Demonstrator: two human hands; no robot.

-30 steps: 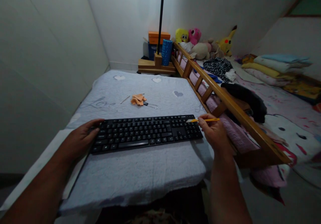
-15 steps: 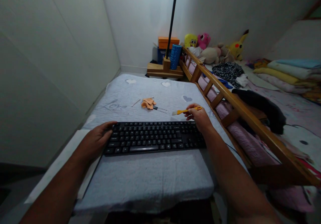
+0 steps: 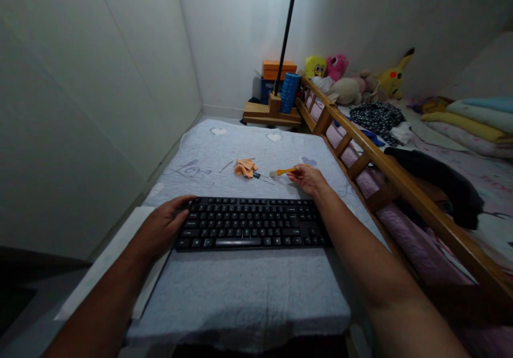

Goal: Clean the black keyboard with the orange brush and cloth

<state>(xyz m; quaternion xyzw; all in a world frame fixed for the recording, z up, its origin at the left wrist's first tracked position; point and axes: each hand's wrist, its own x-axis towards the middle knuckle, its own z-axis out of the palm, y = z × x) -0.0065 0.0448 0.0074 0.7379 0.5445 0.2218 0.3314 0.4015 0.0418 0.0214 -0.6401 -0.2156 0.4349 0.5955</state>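
Note:
A black keyboard (image 3: 244, 224) lies on the cloth-covered table. My left hand (image 3: 166, 222) grips its left end, thumb near the keys and fingers at the back corner. Beyond the keyboard's right part, my right hand (image 3: 308, 178) holds a small brush (image 3: 284, 171) with a yellow handle; its pale bristles point left. Just left of the bristles lies a thin tool with a black part (image 3: 256, 175) and a slim metal shaft. An orange cloth (image 3: 245, 168) sits crumpled beside it, and a cotton swab (image 3: 225, 166) rests further left.
A white board or sheet (image 3: 140, 294) lies along the table's left edge. On the right runs a wooden bed rail (image 3: 360, 144), with plush toys and folded bedding behind it. A lamp pole (image 3: 284, 40) rises from a wooden base (image 3: 256, 113) at the far end.
My right hand with the brush has moved slightly away from the keyboard, toward the thin tool and orange cloth. The whole view has shifted a little. My left hand stays on the keyboard.

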